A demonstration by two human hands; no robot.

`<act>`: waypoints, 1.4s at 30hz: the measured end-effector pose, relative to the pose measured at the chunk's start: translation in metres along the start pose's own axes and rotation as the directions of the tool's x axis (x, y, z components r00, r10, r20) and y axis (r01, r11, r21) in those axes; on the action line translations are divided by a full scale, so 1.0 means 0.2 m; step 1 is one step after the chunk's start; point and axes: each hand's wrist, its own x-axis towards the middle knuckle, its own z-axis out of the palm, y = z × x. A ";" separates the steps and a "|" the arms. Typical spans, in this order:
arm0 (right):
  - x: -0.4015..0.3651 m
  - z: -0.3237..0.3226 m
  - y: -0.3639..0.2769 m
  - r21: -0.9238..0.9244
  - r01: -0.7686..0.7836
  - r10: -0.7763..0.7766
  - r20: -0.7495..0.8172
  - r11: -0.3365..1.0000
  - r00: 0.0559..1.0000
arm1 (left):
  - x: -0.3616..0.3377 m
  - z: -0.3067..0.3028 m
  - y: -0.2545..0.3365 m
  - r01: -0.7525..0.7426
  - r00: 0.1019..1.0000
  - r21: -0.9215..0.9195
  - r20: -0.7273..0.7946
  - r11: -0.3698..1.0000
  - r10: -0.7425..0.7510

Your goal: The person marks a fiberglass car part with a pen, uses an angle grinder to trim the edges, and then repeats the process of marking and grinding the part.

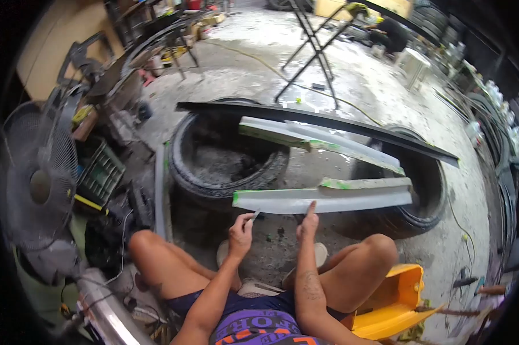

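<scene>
Two hands (240,234) (307,226) at grey strip (346,198), thin tool (255,214), shirt (259,330) lettered "FORE"

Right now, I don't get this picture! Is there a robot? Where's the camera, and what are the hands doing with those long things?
There's no robot here, just a person sitting low down with two bare hands. The camera is worn on their head, looking forward and down, so you see their own knees.

In front are two black round rubber tyres. Over them lie a long thin black strip and two long pale-grey panels with bits of green on their edges.

The left hand pinches a small thin tool near the closer panel's edge; it's too small to say exactly what it is. The right hand points a finger, which seems to touch that panel.
</scene>
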 end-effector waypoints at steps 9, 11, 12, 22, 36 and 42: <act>-0.08 -0.05 -0.07 0.127 -0.048 0.027 0.164 0.991 0.986 | -0.02 0.11 -0.08 0.404 0.915 -0.485 0.207 0.776 -0.347; -0.09 -0.08 -0.08 0.151 -0.038 0.018 0.129 0.988 0.991 | -0.02 0.09 0.03 0.405 0.914 -0.568 0.232 0.717 -0.332; -0.08 -0.10 -0.07 0.132 -0.040 0.025 0.116 0.991 0.993 | -0.03 0.06 0.09 0.398 0.916 -0.646 0.243 0.651 -0.319; -0.04 -0.14 0.03 0.312 -0.009 0.014 -0.011 0.950 1.000 | -0.22 -0.35 0.08 0.315 0.949 -0.382 0.138 0.869 -0.284; 0.19 -0.25 -0.30 -0.077 0.310 -0.317 -0.343 0.947 0.884 | -0.23 -0.31 0.07 0.294 0.953 -0.324 0.172 0.899 -0.250; 0.20 -0.29 -0.38 0.281 0.200 -0.066 -0.423 0.939 0.904 | -0.25 -0.32 0.07 0.276 0.958 -0.308 0.164 0.910 -0.235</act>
